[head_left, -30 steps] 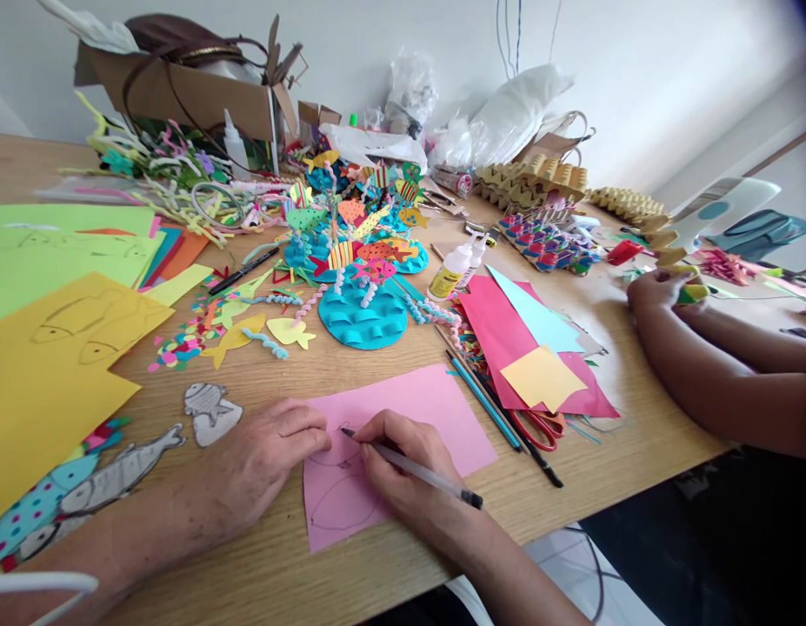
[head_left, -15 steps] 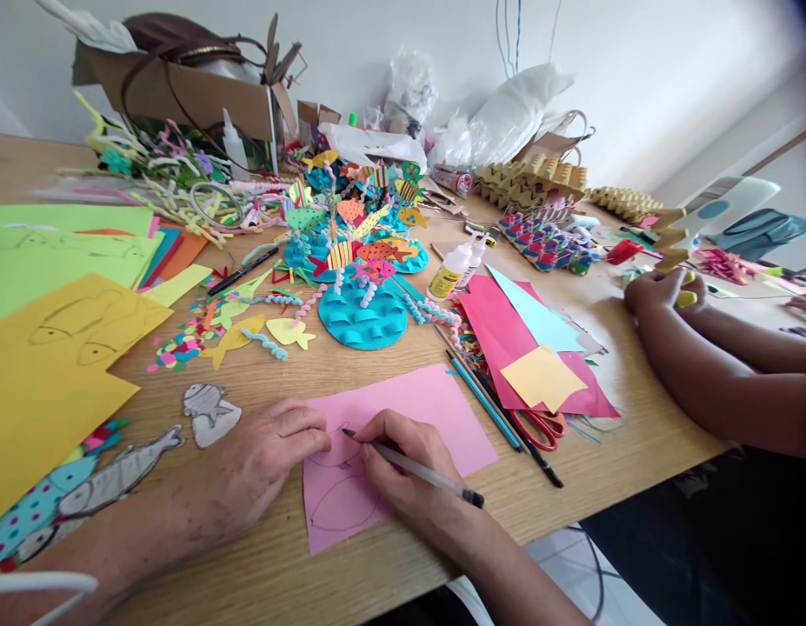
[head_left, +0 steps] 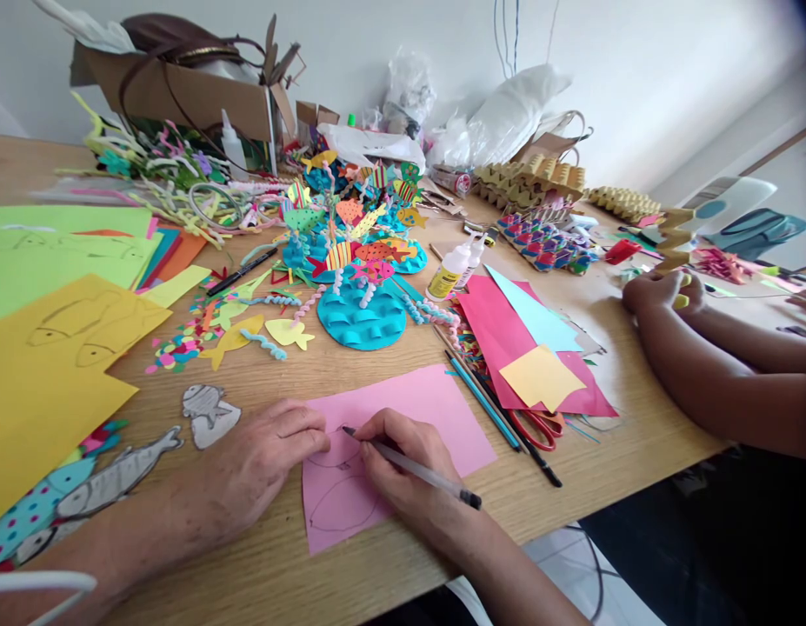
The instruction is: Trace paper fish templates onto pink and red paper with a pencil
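Note:
A pink sheet of paper (head_left: 435, 409) lies near the table's front edge, with thin dark outlines on its left part; one is a pointed oval like a fish body. My right hand (head_left: 412, 461) grips a pen (head_left: 422, 471) with a clear barrel and black end, its tip touching the sheet by the upper outline. Fingers laid flat, my left hand (head_left: 272, 461) rests on the sheet's left edge and holds nothing. Just beyond it is a grey-shaded fish cutout (head_left: 210, 416) on the wood. Part of the drawing is hidden under my right hand.
Yellow paper (head_left: 50, 374) with fish drawings lies left. Ahead stands a blue disc (head_left: 363, 313) with paper fish on coiled stems. Pencils (head_left: 484, 400), red scissors (head_left: 539, 428) and glue bottles (head_left: 449, 271) are right. Another person's hands (head_left: 663, 291) hold an egg-carton piece (head_left: 675, 239).
Almost nothing differs. My hands and the pen keep their places on the pink sheet, and the whole view has shifted very slightly.

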Motion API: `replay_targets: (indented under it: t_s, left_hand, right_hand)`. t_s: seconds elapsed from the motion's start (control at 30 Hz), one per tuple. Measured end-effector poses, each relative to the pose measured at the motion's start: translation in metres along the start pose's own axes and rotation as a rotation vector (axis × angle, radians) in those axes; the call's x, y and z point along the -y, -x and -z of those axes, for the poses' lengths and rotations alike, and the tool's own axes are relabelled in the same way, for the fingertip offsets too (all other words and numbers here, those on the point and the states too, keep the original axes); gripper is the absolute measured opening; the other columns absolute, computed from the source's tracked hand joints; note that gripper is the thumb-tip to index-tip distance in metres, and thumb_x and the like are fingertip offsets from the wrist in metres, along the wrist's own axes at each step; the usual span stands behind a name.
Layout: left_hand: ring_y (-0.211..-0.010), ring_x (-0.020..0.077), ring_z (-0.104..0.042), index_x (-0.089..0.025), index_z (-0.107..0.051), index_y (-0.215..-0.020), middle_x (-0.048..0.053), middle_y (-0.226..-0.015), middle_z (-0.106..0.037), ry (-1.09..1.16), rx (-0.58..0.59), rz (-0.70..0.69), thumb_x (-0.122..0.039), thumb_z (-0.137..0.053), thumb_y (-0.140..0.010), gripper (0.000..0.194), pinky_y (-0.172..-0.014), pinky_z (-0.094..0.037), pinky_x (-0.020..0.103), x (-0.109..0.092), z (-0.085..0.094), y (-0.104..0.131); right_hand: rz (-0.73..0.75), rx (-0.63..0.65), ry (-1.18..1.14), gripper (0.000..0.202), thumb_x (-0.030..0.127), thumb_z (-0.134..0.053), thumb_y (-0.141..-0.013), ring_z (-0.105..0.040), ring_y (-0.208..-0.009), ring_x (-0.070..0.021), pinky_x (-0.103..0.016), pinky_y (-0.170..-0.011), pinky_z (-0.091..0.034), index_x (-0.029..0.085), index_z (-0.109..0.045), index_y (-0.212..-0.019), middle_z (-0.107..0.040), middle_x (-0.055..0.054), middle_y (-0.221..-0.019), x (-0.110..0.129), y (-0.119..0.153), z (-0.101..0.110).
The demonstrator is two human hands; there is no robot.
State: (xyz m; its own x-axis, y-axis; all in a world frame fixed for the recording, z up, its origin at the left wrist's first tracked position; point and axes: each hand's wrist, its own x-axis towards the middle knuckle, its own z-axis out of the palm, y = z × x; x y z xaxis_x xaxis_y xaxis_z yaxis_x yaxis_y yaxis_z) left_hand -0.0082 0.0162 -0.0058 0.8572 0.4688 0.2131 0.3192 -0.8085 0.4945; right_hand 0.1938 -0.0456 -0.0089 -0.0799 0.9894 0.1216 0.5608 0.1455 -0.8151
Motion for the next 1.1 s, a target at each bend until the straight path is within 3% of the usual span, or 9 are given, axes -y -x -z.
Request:
replay_targets:
  t_s: [1.1]
  left_hand:
    - [-0.094, 0.0177, -0.056, -0.019, -0.061, -0.098, 0.003, -0.099, -0.064, -0.025, -0.009, -0.024, 0.003, -0.030, -0.080, 0.041, -0.082, -0.046, 0.029, -0.0022, 0.0027, -0.0027]
  right_hand:
    - [-0.020, -0.021, 0.003, 0.018, 0.009, -0.048, -0.072, -0.055, -0.056, -0.0109, -0.020, -0.056, -0.043, 0.018, -0.062, -0.079, -0.064, 0.001, -0.066, -0.0013, 0.0017, 0.0013]
